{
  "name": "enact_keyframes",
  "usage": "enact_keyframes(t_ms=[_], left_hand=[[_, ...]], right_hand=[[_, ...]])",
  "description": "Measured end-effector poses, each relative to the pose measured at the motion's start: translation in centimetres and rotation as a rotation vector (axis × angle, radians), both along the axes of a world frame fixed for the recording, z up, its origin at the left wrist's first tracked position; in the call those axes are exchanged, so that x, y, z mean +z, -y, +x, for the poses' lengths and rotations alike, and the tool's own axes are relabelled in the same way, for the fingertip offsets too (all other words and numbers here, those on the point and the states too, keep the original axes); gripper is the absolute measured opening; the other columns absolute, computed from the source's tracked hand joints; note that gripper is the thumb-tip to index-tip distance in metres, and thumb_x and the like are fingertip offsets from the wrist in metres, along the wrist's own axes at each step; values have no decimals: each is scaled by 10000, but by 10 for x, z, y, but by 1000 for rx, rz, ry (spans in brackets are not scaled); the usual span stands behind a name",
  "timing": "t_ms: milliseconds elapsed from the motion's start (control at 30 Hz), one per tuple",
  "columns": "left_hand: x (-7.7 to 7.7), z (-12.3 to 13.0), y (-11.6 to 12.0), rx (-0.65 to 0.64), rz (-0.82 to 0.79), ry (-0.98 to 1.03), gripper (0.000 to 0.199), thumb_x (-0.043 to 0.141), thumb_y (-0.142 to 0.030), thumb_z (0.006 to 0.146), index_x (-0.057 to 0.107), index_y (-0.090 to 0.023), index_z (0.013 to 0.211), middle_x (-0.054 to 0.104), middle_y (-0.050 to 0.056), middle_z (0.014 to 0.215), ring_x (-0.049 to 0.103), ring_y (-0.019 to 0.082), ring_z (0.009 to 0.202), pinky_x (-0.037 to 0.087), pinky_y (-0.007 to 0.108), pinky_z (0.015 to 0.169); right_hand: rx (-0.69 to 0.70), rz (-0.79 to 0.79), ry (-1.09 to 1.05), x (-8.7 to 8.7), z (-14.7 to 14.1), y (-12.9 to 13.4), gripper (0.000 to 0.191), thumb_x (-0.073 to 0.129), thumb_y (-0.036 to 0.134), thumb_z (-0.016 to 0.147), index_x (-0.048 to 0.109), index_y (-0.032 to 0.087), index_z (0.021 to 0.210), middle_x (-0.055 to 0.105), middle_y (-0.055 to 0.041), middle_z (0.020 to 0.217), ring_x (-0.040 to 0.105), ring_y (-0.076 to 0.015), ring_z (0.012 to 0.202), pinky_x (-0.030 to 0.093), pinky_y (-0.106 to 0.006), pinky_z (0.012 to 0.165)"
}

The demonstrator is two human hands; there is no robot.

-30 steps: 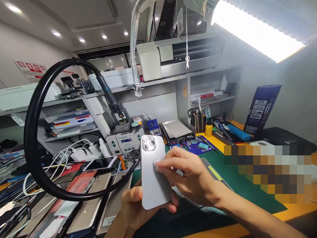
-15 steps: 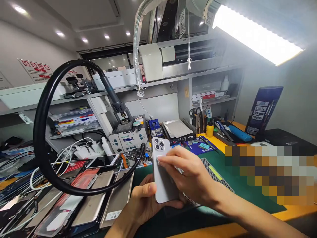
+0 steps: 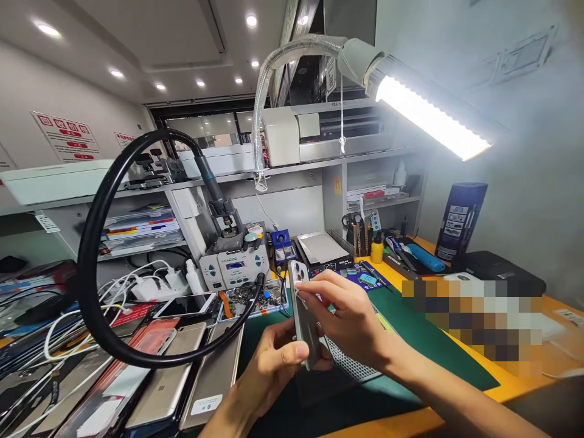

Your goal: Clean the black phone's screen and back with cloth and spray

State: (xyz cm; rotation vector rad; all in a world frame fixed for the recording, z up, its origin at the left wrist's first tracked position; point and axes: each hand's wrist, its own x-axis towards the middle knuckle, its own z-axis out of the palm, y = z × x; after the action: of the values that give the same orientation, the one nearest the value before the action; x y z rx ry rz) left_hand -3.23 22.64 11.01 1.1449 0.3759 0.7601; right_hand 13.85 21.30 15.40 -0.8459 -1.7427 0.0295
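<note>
My left hand is closed round the lower part of a silver smartphone, its thumb on the near long edge. The phone stands nearly upright and is turned so that its back shows at a steep angle, with the camera lenses at the top. The fingers of my right hand are pinched together against the phone's back, just below the lenses. A small white piece shows at those fingertips; its kind cannot be made out. Below the hands lie a dark green mat and a perforated metal plate.
Several used phones lie at the left under a looping black hose. Behind stand a soldering station, a parts tray and a yellow bottle. A bright lamp hangs above right.
The phone has been turned, so its back is now seen more edge-on. My right fingertips have shifted up towards the lenses. The camera view has tilted up and shifted right.
</note>
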Motion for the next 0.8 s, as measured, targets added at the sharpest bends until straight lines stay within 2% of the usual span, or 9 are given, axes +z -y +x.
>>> enact_keyframes(t_ms=[67, 167, 233, 333, 400, 467, 600, 700, 800], left_hand=[[0, 2, -2, 222, 114, -120, 434, 757, -370, 773, 676, -139, 1131, 718, 102, 1029, 682, 236, 924, 552, 385, 874], [-5, 3, -8, 591, 332, -346, 526, 780, -415, 752, 622, -156, 1182, 716, 107, 1082, 687, 249, 938, 561, 383, 845], [-9, 2, -11, 805, 492, -479, 549, 775, -434, 742, 605, -157, 1183, 706, 113, 1064, 690, 256, 910, 571, 392, 795], [-16, 2, -12, 1048, 751, -645, 547, 750, -431, 743, 583, -155, 1185, 660, 126, 1095, 676, 268, 938, 577, 405, 774], [-17, 3, -10, 1144, 894, -734, 565, 735, -419, 741, 555, -150, 1204, 636, 130, 1110, 670, 276, 960, 578, 409, 775], [-17, 4, -8, 1201, 979, -804, 571, 727, -412, 736, 533, -153, 1207, 630, 123, 1088, 676, 276, 926, 579, 403, 744], [-15, 6, -4, 1249, 1007, -910, 560, 714, -396, 735, 507, -166, 1203, 620, 101, 1057, 681, 275, 875, 575, 392, 693], [-15, 5, -4, 1278, 990, -950, 588, 720, -401, 720, 488, -154, 1200, 606, 104, 1049, 674, 290, 876, 576, 407, 679], [-16, 4, -5, 1310, 1010, -941, 608, 732, -412, 711, 475, -148, 1194, 598, 117, 1042, 660, 304, 910, 578, 420, 706]], right_hand=[[-67, -132, -74, -4, 6, 0, 165, 581, 252, 948, 728, 180, 972, 676, -46, 826, 599, -151, 718, 480, -276, 654], [-124, -480, -166, -14, 30, -5, 210, 571, 332, 923, 700, 173, 873, 687, -38, 799, 608, -164, 695, 471, -282, 623], [-135, -669, -49, -20, 52, -11, 198, 579, 309, 881, 683, 169, 788, 681, -37, 728, 610, -180, 663, 460, -298, 618], [-259, -741, 207, -25, 75, -16, 139, 625, 263, 815, 733, 179, 788, 715, -86, 767, 647, -248, 754, 453, -357, 708], [-258, -727, 123, -25, 72, -15, 189, 642, 311, 828, 765, 181, 888, 744, -129, 926, 664, -302, 923, 452, -401, 825], [-44, -811, -180, -23, 55, -13, 317, 598, 425, 889, 751, 179, 1018, 739, -139, 1046, 658, -308, 1019, 458, -417, 881], [616, -1143, -807, -22, 6, -15, 410, 464, 499, 970, 680, 185, 1120, 724, -117, 1102, 680, -229, 882, 507, -377, 781], [813, -1213, -993, -25, -17, -22, 366, 445, 463, 996, 648, 205, 1155, 725, -87, 1081, 662, -174, 752, 507, -335, 728], [904, -1208, -1051, -28, -24, -25, 390, 427, 486, 1013, 622, 225, 1228, 725, -69, 1076, 680, -184, 815, 520, -350, 788]])
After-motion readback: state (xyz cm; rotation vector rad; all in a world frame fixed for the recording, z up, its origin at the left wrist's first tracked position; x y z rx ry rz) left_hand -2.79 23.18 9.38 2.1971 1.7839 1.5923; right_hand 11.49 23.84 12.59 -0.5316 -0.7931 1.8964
